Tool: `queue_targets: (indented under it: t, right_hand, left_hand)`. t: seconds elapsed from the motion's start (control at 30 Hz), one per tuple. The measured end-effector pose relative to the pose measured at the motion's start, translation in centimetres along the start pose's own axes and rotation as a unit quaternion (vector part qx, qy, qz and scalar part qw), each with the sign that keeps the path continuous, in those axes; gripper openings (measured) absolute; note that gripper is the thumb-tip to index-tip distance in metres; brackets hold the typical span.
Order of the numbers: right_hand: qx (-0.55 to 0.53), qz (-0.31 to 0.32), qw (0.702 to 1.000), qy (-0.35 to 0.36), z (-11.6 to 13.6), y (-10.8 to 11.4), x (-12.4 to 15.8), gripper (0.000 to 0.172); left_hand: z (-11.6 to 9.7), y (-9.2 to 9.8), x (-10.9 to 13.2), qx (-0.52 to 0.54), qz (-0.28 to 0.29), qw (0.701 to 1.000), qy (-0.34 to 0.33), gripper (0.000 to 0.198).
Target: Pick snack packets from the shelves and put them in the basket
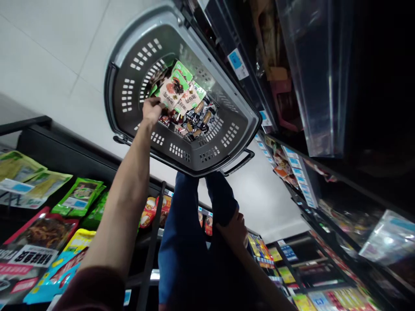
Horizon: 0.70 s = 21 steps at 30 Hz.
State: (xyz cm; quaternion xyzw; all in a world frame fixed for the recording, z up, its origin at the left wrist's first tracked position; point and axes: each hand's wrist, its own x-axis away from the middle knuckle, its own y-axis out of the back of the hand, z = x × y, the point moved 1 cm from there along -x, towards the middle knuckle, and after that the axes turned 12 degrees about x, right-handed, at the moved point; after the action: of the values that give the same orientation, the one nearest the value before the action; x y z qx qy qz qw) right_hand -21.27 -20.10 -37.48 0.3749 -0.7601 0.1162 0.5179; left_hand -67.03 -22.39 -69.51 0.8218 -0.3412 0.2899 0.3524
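My left hand (151,109) reaches over the near rim into a grey plastic shopping basket (125,69). Its fingers are closed at the left edge of a white and green food packet (173,90), seemingly pinching it; the fingertips are partly hidden. A similar packet (189,100) lies overlapping beside it. Several small dark-wrapped snacks (199,119) are loose on the basket's bottom. My right hand (236,229) rests on my knee in blue trousers (181,224), fingers laid over it and holding nothing.
Shelves with price tags (238,64) run close along the right side of the basket. At the lower left, a dark shelf holds bagged snacks (48,233) and green packets (79,194). Pale floor tiles (65,43) lie at the upper left. A black basket handle (240,162) juts out on the near side.
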Motion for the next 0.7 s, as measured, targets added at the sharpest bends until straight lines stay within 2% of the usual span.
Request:
queue_targets:
  t: [0.07,0.17,0.4,0.5,0.57,0.7]
  right_hand:
    - [0.009,-0.006,1.000,0.003,0.2,0.0,0.1,0.101]
    - [0.018,-0.013,1.000,0.003,0.3,0.0,0.2,0.101]
    - [0.021,-0.061,0.998,0.018,-0.2,0.4,0.3,0.101]
    - [0.012,-0.087,0.995,0.037,-0.3,0.8,0.3,0.096]
    - [0.012,-0.098,0.994,0.047,-0.3,1.0,0.2,0.092]
    - [0.010,-0.111,0.992,0.051,-0.2,0.6,0.0,0.089]
  left_hand:
    - [-0.6,-0.1,1.6,0.042,0.000,0.999,0.012,0.034]
    - [-1.8,-0.2,4.1,0.098,-0.015,0.995,-0.030,0.027]
    - [-4.1,-0.2,11.5,0.086,-0.137,0.976,-0.148,0.015]
    - [-4.1,0.2,14.8,0.030,-0.115,0.982,-0.147,0.013]
    - [-3.6,0.4,16.2,-0.029,-0.085,0.989,-0.114,0.015]
    - [-2.8,-0.2,16.5,-0.127,-0.027,0.990,-0.050,0.023]
